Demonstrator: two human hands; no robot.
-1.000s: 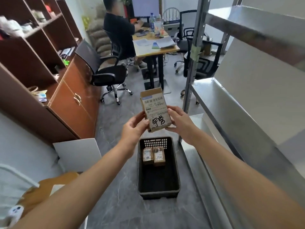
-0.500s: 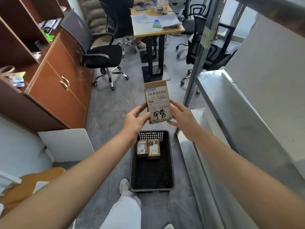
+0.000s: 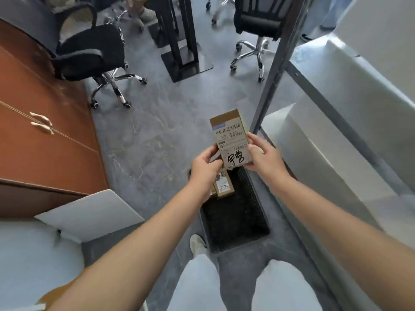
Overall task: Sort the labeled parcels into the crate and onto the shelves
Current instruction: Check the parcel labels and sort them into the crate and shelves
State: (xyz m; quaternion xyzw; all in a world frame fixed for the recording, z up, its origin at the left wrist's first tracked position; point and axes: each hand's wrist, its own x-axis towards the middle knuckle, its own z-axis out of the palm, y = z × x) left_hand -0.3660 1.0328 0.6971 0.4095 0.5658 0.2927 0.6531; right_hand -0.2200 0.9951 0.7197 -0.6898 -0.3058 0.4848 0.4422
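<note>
I hold a small brown cardboard parcel (image 3: 230, 138) with a white barcode label and black handwriting, label facing me. My left hand (image 3: 205, 169) grips its lower left edge. My right hand (image 3: 261, 154) grips its right edge. The parcel hangs above the far end of a black plastic crate (image 3: 238, 223) on the floor. Inside the crate lie small labeled parcels (image 3: 223, 186), partly hidden by my left hand. The metal shelves (image 3: 336, 122) stand at my right.
Two black office chairs (image 3: 94, 55) and a desk base (image 3: 184, 48) stand on the grey floor ahead. A brown wooden cabinet (image 3: 42, 140) runs along the left. A white panel (image 3: 89, 212) lies at lower left. My legs and shoe (image 3: 197, 243) are beside the crate.
The view has tilted down toward the floor. Both hands have lowered the parcel closer to the crate, and my legs have come into view.
</note>
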